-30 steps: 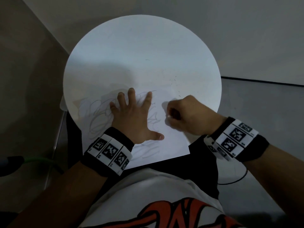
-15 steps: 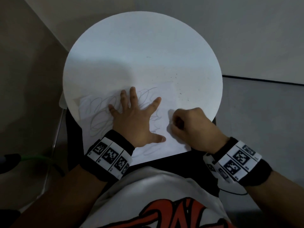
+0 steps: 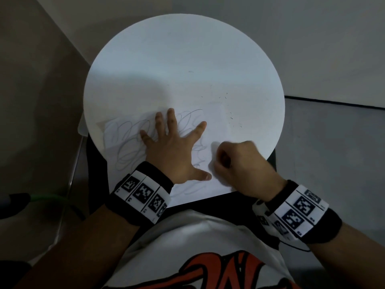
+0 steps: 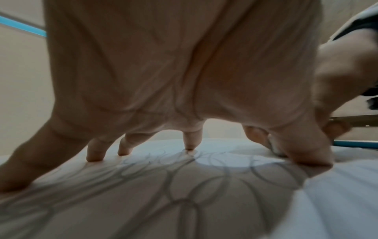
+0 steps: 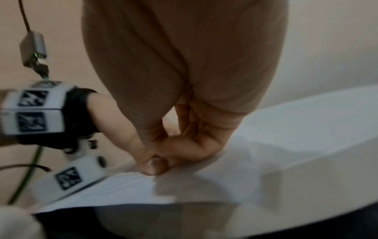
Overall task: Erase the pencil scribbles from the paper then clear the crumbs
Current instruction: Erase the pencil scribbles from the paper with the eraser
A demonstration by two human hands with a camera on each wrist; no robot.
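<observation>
- The paper [image 3: 158, 151], looped with grey pencil scribbles [image 3: 129, 142], lies at the near edge of the round white table [image 3: 187, 59], overhanging it.
- The left hand [image 3: 173, 149] presses it flat — fingers spread, straight.
- The right hand [image 3: 239, 163], clenched at the sheet's right side, pinches something small and pale; an eraser cannot be confirmed.
- Dark crumbs [image 3: 231, 117] dot the table's right edge.

Count: one round white desk [image 3: 187, 59]. One sheet of paper [image 3: 216, 126] on it. Two hands: left hand [image 3: 173, 151], right hand [image 3: 239, 163]. Two marker wristbands, one per wrist. Crumbs too small to count.
</observation>
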